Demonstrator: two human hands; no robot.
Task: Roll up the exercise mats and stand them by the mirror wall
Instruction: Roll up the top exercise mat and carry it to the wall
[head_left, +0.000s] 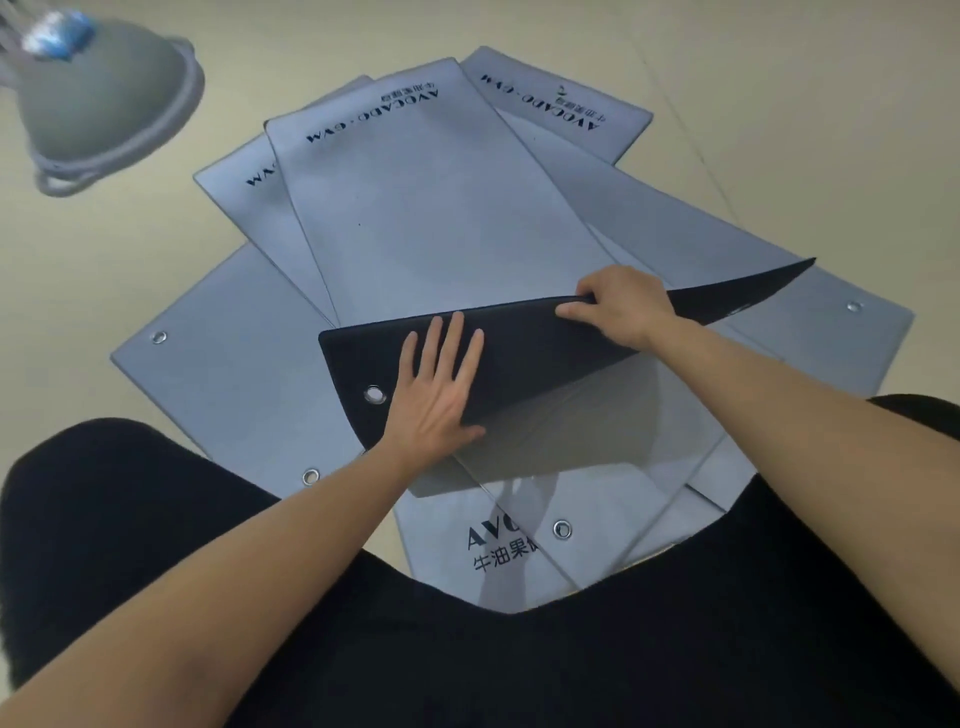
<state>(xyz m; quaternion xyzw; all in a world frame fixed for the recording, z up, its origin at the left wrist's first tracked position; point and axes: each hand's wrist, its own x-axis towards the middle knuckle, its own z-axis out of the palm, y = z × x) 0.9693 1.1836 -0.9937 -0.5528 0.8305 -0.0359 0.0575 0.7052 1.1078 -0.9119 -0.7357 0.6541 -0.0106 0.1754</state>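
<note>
Several grey exercise mats with dark "AVOCADO GYM" lettering lie fanned over each other on the floor. The top mat (431, 218) runs away from me, and its near end (524, 353) is folded back so the black underside faces up. My left hand (441, 389) presses flat on that black flap beside a metal eyelet (374, 395). My right hand (621, 306) grips the fold's far edge, fingers curled over it. The flap's right corner (789, 275) sticks up off the mats.
A grey dome-shaped balance trainer (109, 98) sits on the beige floor (779, 104) at the far left. My knees in black trousers (571, 665) are at the mats' near edge. Other mats (223, 374) spread left and right under the top one.
</note>
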